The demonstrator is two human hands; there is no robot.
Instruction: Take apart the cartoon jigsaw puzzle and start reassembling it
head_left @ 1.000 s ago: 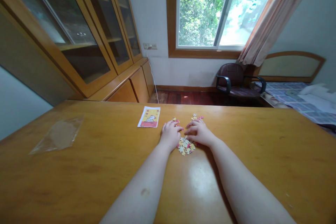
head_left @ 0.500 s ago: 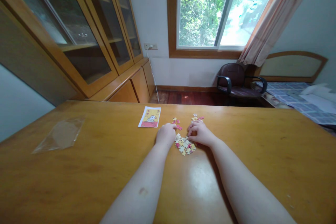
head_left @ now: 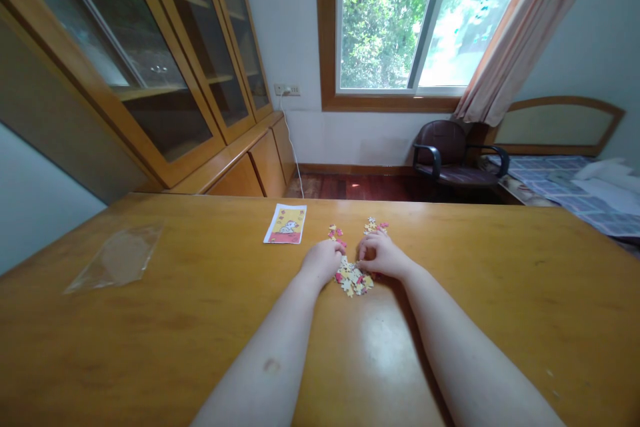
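A heap of jigsaw puzzle pieces [head_left: 356,281], white, yellow and pink, lies on the wooden table [head_left: 150,347] between my hands. My left hand [head_left: 323,261] is at the heap's upper left edge, fingers curled and pressed together; whatever they pinch is too small to make out. At the upper right of the heap is my right hand [head_left: 381,254], its thumb and fingers bent close together over the pieces, their tips partly hidden. Beyond the left hand sits a small group of pink and yellow pieces [head_left: 334,231]. Another small group [head_left: 371,224] shows just past the right hand.
A picture card [head_left: 286,224] with a cartoon animal on yellow and pink lies left of the pieces. Farther left is a clear plastic bag [head_left: 120,257]. Past the table's far edge stand an armchair [head_left: 445,153], a bed and a glass-door cabinet [head_left: 200,67].
My left hand has shifted slightly right and toward me, from the small far group to the heap's edge. The right hand has barely moved.
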